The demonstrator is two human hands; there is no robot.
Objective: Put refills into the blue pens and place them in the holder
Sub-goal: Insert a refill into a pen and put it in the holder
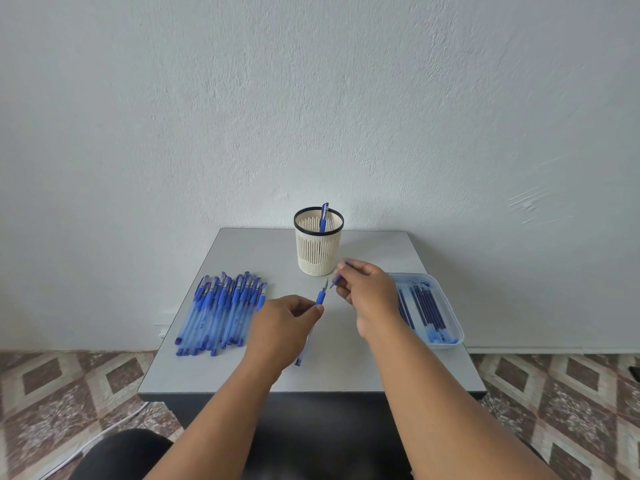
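My left hand grips an uncapped blue pen, tip pointing up and away, its clear barrel running down under the hand. My right hand pinches a small blue piece, apparently the cap, just right of the pen tip. The cream slotted holder with a black rim stands behind both hands, and one blue pen stands in it. Several blue pens lie in a pile on the left of the table. A light tray on the right holds several dark blue refills.
The grey table stands against a pale wall. Patterned floor tiles lie on both sides, with a white cable on the floor at the lower left. A dark-clothed knee shows at the bottom.
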